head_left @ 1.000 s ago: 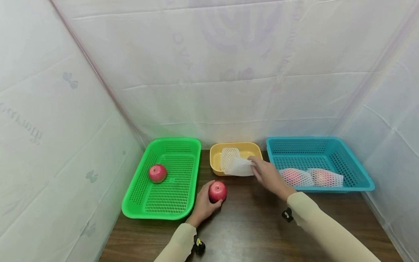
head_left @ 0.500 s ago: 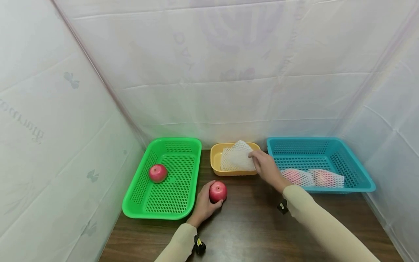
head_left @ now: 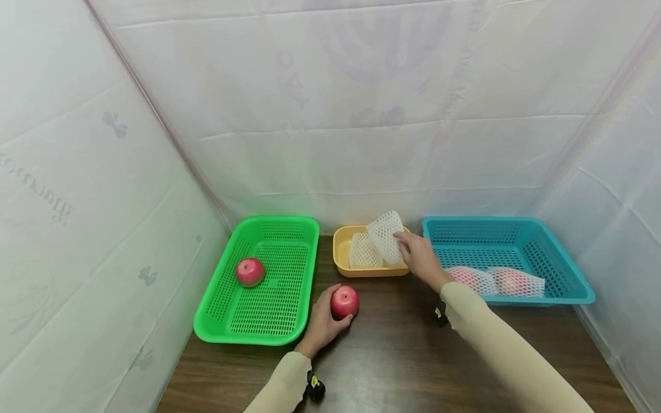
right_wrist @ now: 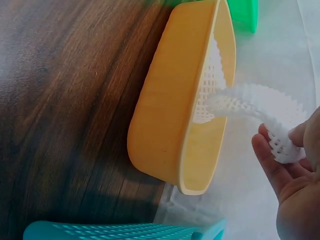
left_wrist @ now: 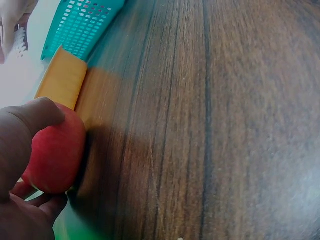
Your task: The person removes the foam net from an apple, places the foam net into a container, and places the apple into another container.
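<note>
In the head view a red apple (head_left: 345, 302) stands on the wooden table, and my left hand (head_left: 324, 322) curls round its left side. The left wrist view shows thumb and fingers on that apple (left_wrist: 57, 152). My right hand (head_left: 420, 258) pinches a white foam net sleeve (head_left: 385, 234) above the yellow tray (head_left: 372, 273). Another net sleeve (head_left: 364, 252) lies inside the tray. Seen from the right wrist, the pinched sleeve (right_wrist: 270, 107) curves from the fingers toward the tray opening.
At the left, a green basket (head_left: 201, 310) holds one red apple (head_left: 250, 272). A blue basket (head_left: 560, 258) on the right holds two net-covered apples (head_left: 513, 282) near its front side. White sheeting (head_left: 330, 160) hangs behind and at both sides.
My right hand has lifted the net sleeve, which has swung from lying low across the tray to standing tilted above it. The left hand and its apple have stayed in place.
</note>
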A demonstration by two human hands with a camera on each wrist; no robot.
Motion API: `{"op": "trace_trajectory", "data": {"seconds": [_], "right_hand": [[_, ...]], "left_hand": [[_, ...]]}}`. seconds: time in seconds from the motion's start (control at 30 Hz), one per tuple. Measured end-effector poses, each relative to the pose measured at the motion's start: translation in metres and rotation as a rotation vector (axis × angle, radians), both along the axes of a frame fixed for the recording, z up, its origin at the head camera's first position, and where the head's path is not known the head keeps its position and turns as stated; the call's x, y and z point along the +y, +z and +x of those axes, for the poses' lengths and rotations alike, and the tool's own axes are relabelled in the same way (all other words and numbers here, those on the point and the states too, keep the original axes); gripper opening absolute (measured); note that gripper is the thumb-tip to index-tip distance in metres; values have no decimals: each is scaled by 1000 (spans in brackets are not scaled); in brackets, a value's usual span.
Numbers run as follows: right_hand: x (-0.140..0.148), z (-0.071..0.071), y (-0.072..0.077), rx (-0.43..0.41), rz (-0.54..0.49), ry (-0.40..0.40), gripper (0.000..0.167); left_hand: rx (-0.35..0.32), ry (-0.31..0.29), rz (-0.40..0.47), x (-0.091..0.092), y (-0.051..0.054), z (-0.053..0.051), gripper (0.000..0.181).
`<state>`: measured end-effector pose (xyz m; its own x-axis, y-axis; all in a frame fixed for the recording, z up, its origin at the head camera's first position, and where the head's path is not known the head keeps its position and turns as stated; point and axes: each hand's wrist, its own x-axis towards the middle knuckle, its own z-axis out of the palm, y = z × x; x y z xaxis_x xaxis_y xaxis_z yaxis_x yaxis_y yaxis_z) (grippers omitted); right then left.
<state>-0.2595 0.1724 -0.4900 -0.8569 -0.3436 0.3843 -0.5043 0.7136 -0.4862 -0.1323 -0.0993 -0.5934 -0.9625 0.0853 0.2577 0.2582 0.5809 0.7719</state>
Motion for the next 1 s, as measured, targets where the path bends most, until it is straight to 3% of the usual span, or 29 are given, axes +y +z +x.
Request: {"op": "trace_trajectory", "data": {"seconds": [0.43, 0.7, 1.0], "right_hand": [[-8, -13, -2, -194, 178, -115, 40], [-12, -18, -7, -318, 227, -92, 43], [-21, -24, -16, -329, 202, -18, 42]], "left_hand": [[11, 0, -16, 0, 1, 1, 77], [-10, 8, 2, 0, 4, 1, 77], [0, 8, 3, 1, 4, 2, 77]]}}
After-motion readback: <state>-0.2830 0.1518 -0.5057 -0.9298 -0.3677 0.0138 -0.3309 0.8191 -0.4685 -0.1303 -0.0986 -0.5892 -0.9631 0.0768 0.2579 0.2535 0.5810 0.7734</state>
